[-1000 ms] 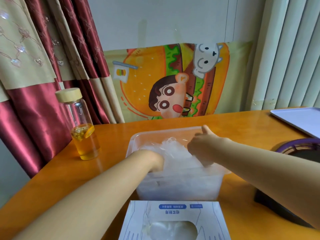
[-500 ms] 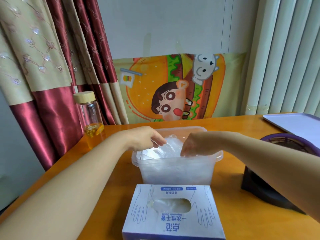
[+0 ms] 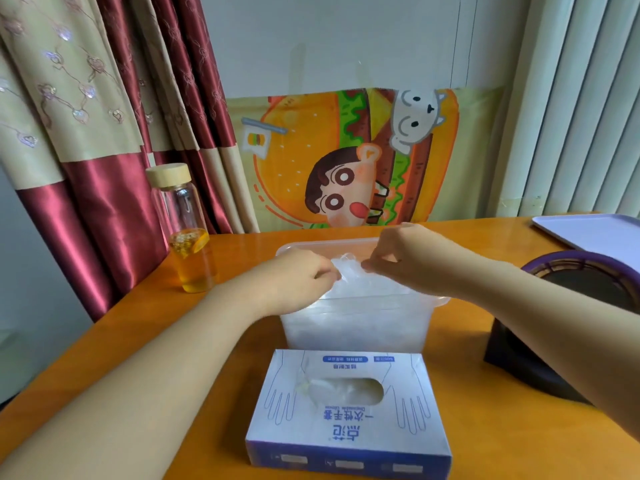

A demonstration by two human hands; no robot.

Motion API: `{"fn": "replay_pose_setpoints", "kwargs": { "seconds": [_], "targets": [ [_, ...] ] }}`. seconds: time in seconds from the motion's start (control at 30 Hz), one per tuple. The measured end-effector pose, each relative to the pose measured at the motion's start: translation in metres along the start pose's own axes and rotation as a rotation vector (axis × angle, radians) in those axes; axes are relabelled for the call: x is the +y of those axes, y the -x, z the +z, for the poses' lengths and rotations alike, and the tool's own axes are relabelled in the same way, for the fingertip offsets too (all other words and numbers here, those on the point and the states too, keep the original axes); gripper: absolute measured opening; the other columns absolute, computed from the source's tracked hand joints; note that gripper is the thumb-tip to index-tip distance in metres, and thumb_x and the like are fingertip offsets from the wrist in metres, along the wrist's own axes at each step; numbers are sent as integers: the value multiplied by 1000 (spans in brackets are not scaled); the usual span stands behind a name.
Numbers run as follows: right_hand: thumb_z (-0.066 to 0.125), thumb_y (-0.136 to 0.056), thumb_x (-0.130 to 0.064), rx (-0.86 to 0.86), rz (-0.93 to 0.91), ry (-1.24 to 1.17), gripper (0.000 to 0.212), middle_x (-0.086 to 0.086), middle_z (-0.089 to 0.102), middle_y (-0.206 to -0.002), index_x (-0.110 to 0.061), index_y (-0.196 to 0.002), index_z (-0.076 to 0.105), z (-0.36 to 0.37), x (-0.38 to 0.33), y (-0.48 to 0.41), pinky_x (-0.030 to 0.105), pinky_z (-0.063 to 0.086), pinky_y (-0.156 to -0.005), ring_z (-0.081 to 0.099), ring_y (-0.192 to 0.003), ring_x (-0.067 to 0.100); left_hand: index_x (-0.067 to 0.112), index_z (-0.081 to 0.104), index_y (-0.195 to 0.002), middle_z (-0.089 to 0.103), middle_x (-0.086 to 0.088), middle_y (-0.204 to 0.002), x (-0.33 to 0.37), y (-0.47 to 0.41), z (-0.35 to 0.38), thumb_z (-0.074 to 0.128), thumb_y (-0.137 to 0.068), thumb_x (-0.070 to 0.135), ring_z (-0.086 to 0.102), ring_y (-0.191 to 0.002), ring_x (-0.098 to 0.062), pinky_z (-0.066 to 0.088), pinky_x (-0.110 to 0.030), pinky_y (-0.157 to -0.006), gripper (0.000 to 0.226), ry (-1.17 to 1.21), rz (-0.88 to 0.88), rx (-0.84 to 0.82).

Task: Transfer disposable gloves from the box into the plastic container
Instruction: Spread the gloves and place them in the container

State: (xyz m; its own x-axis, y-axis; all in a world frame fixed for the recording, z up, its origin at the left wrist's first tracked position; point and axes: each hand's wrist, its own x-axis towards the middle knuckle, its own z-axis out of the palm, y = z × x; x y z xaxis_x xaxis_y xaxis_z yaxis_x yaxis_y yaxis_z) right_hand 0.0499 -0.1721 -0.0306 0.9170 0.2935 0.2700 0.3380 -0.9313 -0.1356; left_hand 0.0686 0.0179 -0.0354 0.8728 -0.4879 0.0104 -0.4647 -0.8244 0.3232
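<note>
Both hands are over the plastic container (image 3: 353, 327), mid-table, just beyond the box. The left hand (image 3: 304, 277) comes in from the near left with its fingers curled, pinching a crinkled tuft of clear gloves (image 3: 346, 271) at the container's top. The right hand (image 3: 398, 258) meets it from the right, its fingertips nipping the same tuft. The container is packed: the cloudy film fills it up to the rim.

The glove box (image 3: 346, 410) lies flat at the near edge of the orange table (image 3: 138, 323), with more clear film showing through its oval opening. The print is upside down from here. Big blue Chinese characters sit nearest the front, and above them a line reads 一次性手套. A tiny line of Latin letters is too fine to make out. Blue outlined hands flank the opening, and two small blue labels sit at the far edge, unreadable.

Far left stands a glass bottle (image 3: 183, 230) with a wooden cap, amber liquid in its lower part. A cartoon burger poster (image 3: 346, 161) leans against the back wall. At right is a dark object with a purple rim (image 3: 581, 289), with a pale tray (image 3: 595, 233) beyond it.
</note>
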Motion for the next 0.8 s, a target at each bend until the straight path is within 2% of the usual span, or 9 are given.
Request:
{"fn": "replay_pose_setpoints", "kwargs": {
  "seconds": [0.07, 0.13, 0.2, 0.27, 0.37, 0.43, 0.6, 0.7, 0.8],
  "targets": [
    [59, -91, -33, 31, -171, -81, 20, -18, 58, -86, -24, -101, 73, -1, -12, 24, 12, 38, -62, 50, -67, -2, 32, 64, -115, 63, 20, -107, -6, 29, 4, 49, -99, 24, 58, -99, 1, 46, -15, -86, 24, 168, 102, 136],
    [60, -91, -30, -218, -271, -101, 20, -20, 54, -88, -32, -108, 71, 13, -25, 44, 8, 37, -63, 46, -68, -5, 41, 63, -104, 66, 23, -99, -13, 57, 16, 55, -95, 24, 62, -94, 4, 50, -17, -86, 21, 306, 130, 177],
    [57, -94, -26, -448, -330, 4, 29, -15, 54, -98, -35, -120, 63, 39, -33, 55, 9, 38, -66, 46, -75, 0, 46, 60, -107, 63, 28, -109, -21, 74, 36, 60, -92, 30, 58, -100, 10, 48, -18, -93, 21, 334, 93, 68],
    [51, -97, -23, -492, -404, 125, 35, -9, 55, -108, -34, -129, 57, 63, -37, 55, 17, 40, -75, 43, -86, 7, 47, 48, -130, 42, 35, -130, -29, 83, 56, 62, -89, 43, 40, -119, 14, 35, -15, -104, 44, 201, 45, -125],
    [51, -96, -28, -372, -319, -4, 27, -8, 53, -105, -33, -117, 67, 80, -42, 54, 23, 45, -80, 51, -92, 12, 44, 23, -147, 12, 30, -152, -37, 89, 77, 59, -88, 50, 3, -141, 3, 11, -23, -114, 69, 110, 26, -267],
    [54, -94, -26, -295, -281, -33, 22, -9, 53, -101, -30, -107, 72, 85, -44, 55, 23, 47, -76, 55, -90, 11, 43, 22, -148, 7, 28, -155, -40, 89, 81, 58, -89, 50, -4, -142, 3, 7, -24, -115, 70, 137, 33, -242],
    [64, -89, -25, -174, -336, -65, 10, -16, 45, -97, -25, -94, 72, 61, -54, 63, 20, 45, -74, 49, -82, 4, 45, 30, -143, 25, 20, -151, -41, 87, 80, 64, -81, 57, 26, -137, -4, 32, -25, -108, 72, 161, 12, -212],
    [60, -91, -22, -75, -358, -27, 9, -13, 53, -99, -22, -93, 70, 25, -57, 59, 22, 47, -75, 55, -79, 6, 43, 33, -142, 30, 26, -143, -36, 87, 77, 63, -84, 54, 30, -131, -3, 33, -28, -105, 67, 121, 40, -222],
    [61, -90, -12, 394, -233, -218, 9, -8, 61, -84, -14, -91, 70, -21, -50, 44, 13, 42, -66, 55, -68, 4, 42, 27, -144, 29, 17, -151, -32, 85, 73, 65, -82, 54, 31, -136, -12, 34, -32, -106, 73, 60, 19, -239]
  ]
}}
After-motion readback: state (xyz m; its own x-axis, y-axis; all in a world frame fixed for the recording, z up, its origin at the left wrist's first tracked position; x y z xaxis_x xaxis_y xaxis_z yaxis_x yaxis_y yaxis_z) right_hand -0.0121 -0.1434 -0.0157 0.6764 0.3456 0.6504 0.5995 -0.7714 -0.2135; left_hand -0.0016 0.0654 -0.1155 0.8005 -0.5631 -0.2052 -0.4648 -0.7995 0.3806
